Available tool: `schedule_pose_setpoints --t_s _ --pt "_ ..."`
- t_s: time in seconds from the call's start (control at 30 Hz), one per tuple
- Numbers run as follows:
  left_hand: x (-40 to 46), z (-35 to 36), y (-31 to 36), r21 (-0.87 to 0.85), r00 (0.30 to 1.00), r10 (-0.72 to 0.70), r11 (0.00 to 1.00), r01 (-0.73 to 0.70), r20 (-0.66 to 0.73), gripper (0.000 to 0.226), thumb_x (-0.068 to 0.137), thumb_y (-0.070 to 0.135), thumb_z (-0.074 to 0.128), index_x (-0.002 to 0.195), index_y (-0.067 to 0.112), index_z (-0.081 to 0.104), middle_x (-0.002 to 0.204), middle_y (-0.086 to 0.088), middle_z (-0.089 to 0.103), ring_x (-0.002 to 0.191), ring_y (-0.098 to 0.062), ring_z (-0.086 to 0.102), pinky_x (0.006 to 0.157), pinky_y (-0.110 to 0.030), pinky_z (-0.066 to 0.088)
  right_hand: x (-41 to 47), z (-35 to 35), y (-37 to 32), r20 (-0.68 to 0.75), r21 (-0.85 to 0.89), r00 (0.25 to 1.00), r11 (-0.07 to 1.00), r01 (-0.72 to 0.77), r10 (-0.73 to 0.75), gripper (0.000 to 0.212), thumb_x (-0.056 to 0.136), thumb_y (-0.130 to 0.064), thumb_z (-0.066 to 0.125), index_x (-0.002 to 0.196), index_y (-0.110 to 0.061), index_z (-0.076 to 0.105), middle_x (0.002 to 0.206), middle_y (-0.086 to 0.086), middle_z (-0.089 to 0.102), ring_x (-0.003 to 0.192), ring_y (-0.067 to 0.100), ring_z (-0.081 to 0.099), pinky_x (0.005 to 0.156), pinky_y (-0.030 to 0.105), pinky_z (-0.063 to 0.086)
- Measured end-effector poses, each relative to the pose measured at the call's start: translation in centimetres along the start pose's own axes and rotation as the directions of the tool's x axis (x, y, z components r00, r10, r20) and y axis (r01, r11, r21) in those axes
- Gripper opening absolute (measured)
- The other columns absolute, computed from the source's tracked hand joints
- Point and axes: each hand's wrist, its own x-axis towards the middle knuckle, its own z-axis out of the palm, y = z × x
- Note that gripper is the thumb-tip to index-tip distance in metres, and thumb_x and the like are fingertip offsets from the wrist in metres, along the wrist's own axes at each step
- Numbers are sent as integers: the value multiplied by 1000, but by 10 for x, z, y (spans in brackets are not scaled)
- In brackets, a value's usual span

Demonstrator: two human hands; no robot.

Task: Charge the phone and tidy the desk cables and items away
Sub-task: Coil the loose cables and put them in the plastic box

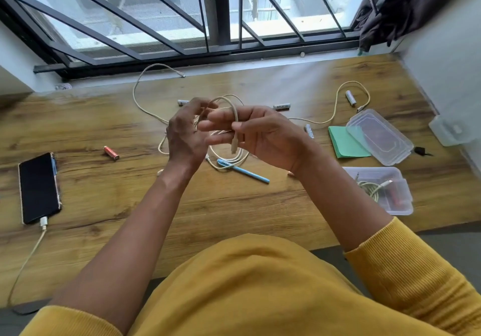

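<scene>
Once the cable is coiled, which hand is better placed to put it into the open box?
Probably the right hand: it pinches the cable, and the open box lies on its side of the desk.

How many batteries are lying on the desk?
5 on the desk: a red battery near the phone, and four white ones: behind the left hand, behind the right hand, beside the green notes, and far right. Hands may hide more.

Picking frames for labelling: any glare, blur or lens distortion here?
Head view: daylight from the window puts a pale sheen on the desk; wide-angle bending curves the desk edges; both hands, left hand and right hand, look slightly soft.
</scene>
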Motion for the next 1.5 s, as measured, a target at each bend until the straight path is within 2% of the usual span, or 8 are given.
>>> schedule_pose_setpoints --t_s 0.13,0.23,0.5,0.77,0.97,1.17,1.33,1.5 --pt "11 6 -2 15 999 23 1000 -22 -47 23 98 8 70 113 25 73 101 9 76 98 -10 72 84 -46 60 -5 -3 3 -18 7 998 998 -64 64 53 89 15 39 140 14 53 134 34 58 108 38 73 109 44 49" --pt "11 8 -1 53 999 25 998 -24 -24 26 95 9 74 114 27 73 104 9 77 98 -10 72 83 -43 60 -5 -5 1 -23 91 999 995 -31 33 49 91 12 39 137 13 56 125 31 65 103 37 75 103 40 52" --pt "-11 21 5 37 980 60 997 -68 190 16 99 14 68 108 24 77 98 13 76 97 -5 71 89 -37 58 3 -18 -17 -262 188 931 933 307 -254 44 103 14 33 144 5 46 141 22 61 141 40 54 121 45 41" --pt "-19 35 9 46 948 141 986 -160 285 26 101 13 66 123 23 76 114 9 77 103 -7 70 89 -40 59 23 -32 -30 -542 173 796 891 419 -269 55 99 22 30 149 -2 32 149 27 56 140 38 56 122 42 38" --pt "-12 31 21 20 930 179 980 -196 321 23 97 33 70 116 26 81 89 11 66 89 -10 63 80 -36 53 25 -34 -20 -614 -123 736 955 269 -286 61 103 17 30 159 -8 28 142 18 65 135 29 61 118 40 42" --pt "5 18 30 55 948 213 971 -232 239 44 92 14 70 135 23 69 81 13 51 75 -14 53 72 -30 48 19 -33 -2 -561 -497 732 864 76 -387 68 98 20 27 158 -11 36 119 21 72 108 23 74 81 17 53" --pt "19 12 32 -71 959 149 988 -135 241 47 93 10 61 139 20 57 87 1 57 83 -19 57 80 -39 51 18 -35 5 -436 -675 843 734 -76 -314 51 99 3 39 148 -11 50 90 14 70 86 34 70 73 38 60" --pt "32 9 36 -167 952 121 983 -76 281 48 96 7 57 142 19 55 99 -10 60 90 -21 59 83 -37 49 19 -28 -1 -425 -750 886 621 -228 -188 31 93 -30 42 114 -15 59 74 -12 55 70 12 50 73 49 42"
